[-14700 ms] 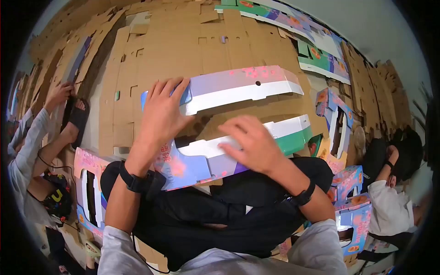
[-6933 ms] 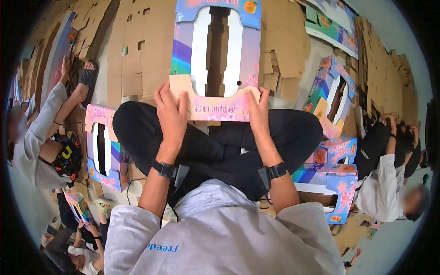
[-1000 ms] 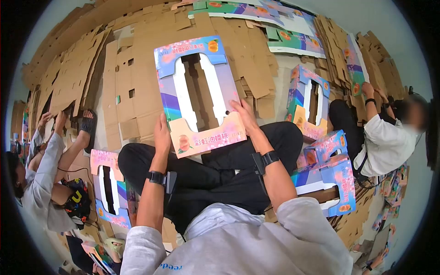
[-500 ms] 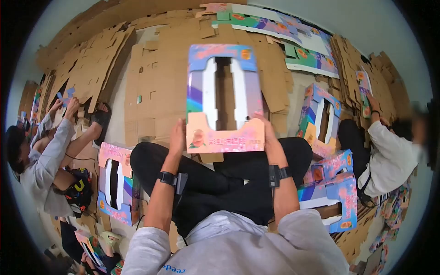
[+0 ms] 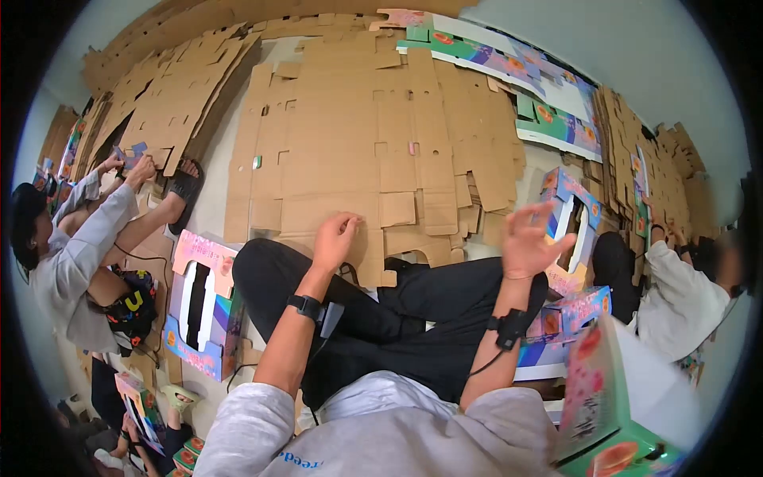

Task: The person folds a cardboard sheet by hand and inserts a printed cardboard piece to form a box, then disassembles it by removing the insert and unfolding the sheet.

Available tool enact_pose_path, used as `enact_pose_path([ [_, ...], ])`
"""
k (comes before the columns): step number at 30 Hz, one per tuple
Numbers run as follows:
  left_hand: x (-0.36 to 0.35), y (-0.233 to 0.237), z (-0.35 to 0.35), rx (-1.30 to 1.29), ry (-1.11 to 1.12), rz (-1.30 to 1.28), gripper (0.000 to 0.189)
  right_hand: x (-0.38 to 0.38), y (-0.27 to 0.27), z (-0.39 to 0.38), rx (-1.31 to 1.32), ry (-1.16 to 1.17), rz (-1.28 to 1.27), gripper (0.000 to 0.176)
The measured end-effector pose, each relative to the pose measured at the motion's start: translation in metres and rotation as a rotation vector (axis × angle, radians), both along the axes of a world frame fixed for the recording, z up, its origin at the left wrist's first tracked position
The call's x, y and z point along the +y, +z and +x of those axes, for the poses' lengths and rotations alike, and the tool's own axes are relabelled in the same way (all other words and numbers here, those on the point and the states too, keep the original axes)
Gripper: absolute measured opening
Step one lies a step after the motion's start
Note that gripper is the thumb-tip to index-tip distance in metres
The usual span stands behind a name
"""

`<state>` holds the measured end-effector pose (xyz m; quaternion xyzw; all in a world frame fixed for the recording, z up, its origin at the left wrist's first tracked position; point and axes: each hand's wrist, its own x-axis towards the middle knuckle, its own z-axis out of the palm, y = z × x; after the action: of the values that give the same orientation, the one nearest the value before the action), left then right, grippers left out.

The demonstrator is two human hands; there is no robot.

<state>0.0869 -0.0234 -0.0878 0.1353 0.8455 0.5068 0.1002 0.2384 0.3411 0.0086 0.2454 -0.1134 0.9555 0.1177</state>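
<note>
My left hand [image 5: 335,241] hovers over my left knee in front of the stacked flat cardboard, its fingers curled together and nothing visible in them. Above my other knee, my right hand [image 5: 534,242] is raised with its fingers spread, holding nothing. A folded printed carton [image 5: 600,389], green and pink with a white side, tilts close to the camera at the lower right, partly blurred and apart from both hands. Just behind my right hand stands another printed window carton [image 5: 571,219].
Flat brown cardboard sheets [image 5: 342,143] lie stacked ahead, with flat printed sheets [image 5: 556,119] at back right. A window carton [image 5: 203,306] stands left of my knee. More cartons [image 5: 584,310] are at my right. Other people sit at the left [image 5: 95,238] and right [image 5: 683,286].
The window carton I held in both hands has been let go. My right hand has opened and moved right; a carton now shows at the lower right.
</note>
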Motion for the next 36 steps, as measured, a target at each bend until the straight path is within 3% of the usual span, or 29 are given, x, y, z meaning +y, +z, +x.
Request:
enact_pose_path([
  [3, -0.001, 0.008, 0.006, -0.010, 0.004, -0.018, 0.022, -0.035, -0.031, -0.003, -0.119, 0.156, 0.147, 0.083],
  [6, -0.001, 0.005, 0.007, 0.002, -0.021, -0.021, 0.021, -0.047, -0.043, -0.015, -0.439, 0.168, 0.240, 0.069],
  [9, 0.001, 0.008, 0.010, 0.048, -0.043, -0.065, 0.020, -0.049, -0.036, -0.036, -0.904, -0.034, 0.500, 0.057],
  [12, 0.001, 0.011, 0.009, 0.082, -0.052, -0.103, 0.018, -0.040, -0.055, -0.049, -1.086, -0.245, 0.728, 0.052],
  [15, 0.002, 0.012, 0.010, 0.108, -0.053, -0.120, 0.017, -0.028, -0.092, -0.063, -1.208, -0.443, 1.173, 0.049],
  [18, 0.003, 0.011, 0.010, 0.138, -0.053, -0.139, 0.016, -0.035, -0.109, -0.066, -1.155, -0.532, 1.260, 0.047],
  [21, 0.005, 0.011, 0.011, 0.159, -0.049, -0.156, 0.015, -0.046, -0.103, -0.060, -1.140, -0.472, 1.278, 0.047],
  [24, 0.004, 0.014, 0.012, 0.182, -0.048, -0.154, 0.015, -0.055, -0.093, -0.061, -1.080, -0.483, 1.088, 0.052],
  [27, 0.004, 0.009, 0.012, 0.215, -0.051, -0.167, 0.015, -0.070, -0.086, -0.057, -0.991, -0.077, 0.628, 0.059],
  [30, 0.004, 0.007, 0.011, 0.282, -0.081, -0.202, 0.015, -0.096, -0.091, -0.066, -0.991, -0.069, 0.960, 0.066],
  [34, 0.002, 0.011, 0.016, 0.257, -0.126, -0.246, 0.018, -0.098, -0.111, -0.087, -1.032, -0.147, 1.109, 0.057],
  [36, 0.002, 0.011, 0.018, 0.295, -0.122, -0.256, 0.021, -0.107, -0.127, -0.093, -1.052, -0.382, 1.274, 0.050],
])
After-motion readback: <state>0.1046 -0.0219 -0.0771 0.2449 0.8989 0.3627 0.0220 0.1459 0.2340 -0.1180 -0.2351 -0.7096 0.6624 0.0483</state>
